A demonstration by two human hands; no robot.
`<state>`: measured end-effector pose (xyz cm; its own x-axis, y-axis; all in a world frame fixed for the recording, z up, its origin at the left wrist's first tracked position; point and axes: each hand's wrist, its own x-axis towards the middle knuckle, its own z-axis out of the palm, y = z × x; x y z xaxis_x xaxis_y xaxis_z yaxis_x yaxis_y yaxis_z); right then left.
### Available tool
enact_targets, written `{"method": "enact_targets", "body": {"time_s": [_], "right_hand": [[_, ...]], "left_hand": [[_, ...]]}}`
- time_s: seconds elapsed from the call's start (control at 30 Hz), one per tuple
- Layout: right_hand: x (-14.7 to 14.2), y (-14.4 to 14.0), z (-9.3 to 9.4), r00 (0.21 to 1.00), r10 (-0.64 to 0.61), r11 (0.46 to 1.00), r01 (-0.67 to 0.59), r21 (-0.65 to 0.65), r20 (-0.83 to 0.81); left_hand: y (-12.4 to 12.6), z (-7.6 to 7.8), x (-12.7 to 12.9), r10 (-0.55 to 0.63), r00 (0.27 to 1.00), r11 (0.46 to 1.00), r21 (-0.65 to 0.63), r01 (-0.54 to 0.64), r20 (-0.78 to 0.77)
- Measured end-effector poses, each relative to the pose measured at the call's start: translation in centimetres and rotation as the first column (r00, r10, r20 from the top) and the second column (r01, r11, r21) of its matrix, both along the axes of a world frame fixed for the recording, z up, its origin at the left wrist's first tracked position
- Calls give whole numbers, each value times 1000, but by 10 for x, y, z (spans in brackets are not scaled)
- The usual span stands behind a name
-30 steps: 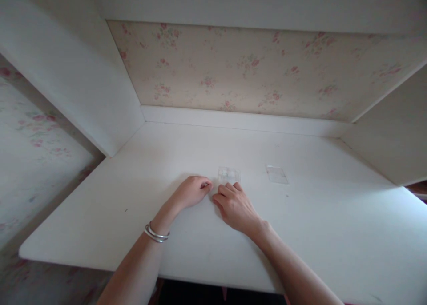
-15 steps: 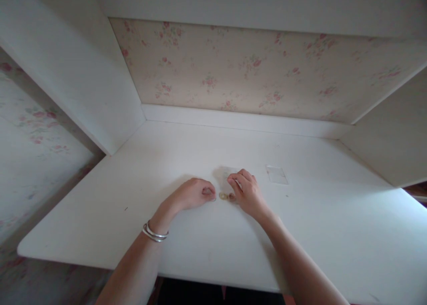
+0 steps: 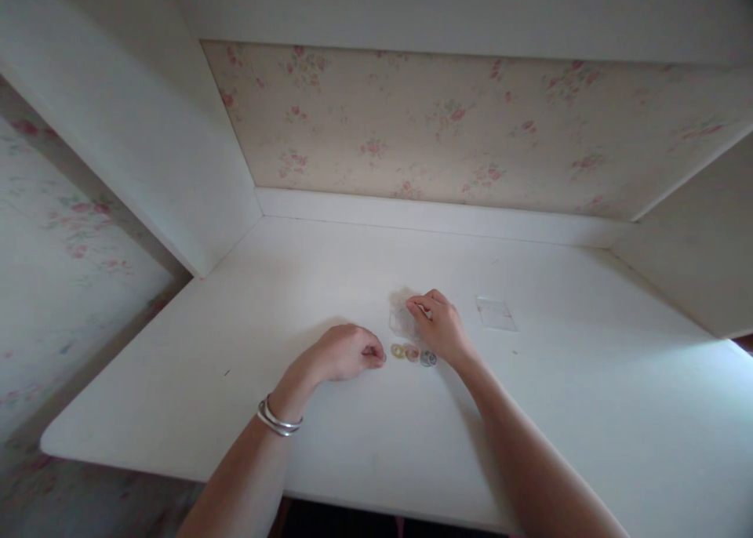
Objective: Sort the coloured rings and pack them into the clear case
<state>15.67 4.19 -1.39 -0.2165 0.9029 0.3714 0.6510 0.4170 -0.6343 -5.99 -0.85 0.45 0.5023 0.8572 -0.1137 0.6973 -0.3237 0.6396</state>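
Since a moment ago, three little rings [image 3: 412, 354] sit in a row mid-table, where only two showed. My right hand [image 3: 441, 328] pinches the small clear box [image 3: 403, 317] just behind them, tipped up. My left hand [image 3: 347, 353] rests curled shut beside the row, holding nothing I can see. Clear lid [image 3: 496, 314] lies farther right. Looks like I'm emptying and sorting; next needs a careful fingertip pick.

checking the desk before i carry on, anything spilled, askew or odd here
Nothing stands out. Three small rings lie in a tidy row on the white desk between the left hand and right hand; a clear lid lies flat nearby.
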Motion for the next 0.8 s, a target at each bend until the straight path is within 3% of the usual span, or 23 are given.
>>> {"method": "enact_targets", "body": {"time_s": [0.23, 0.37, 0.5, 0.8], "right_hand": [[11, -2, 3, 979, -141, 989, 147, 27, -148], [19, -5, 1, 939, -264, 964, 260, -49, -220], [21, -7, -6, 921, -291, 956, 268, -119, -260], [22, -1, -16, 867, -363, 930, 316, -186, -342]], "left_hand": [[0, 1, 1, -25, 999, 1000, -6, 25, -36], [2, 4, 1, -22, 999, 1000, -8, 21, -46], [3, 6, -1, -22, 1000, 1000, -17, 21, -14], [10, 0, 3, 150, 986, 988, 12, -151, 73]]}}
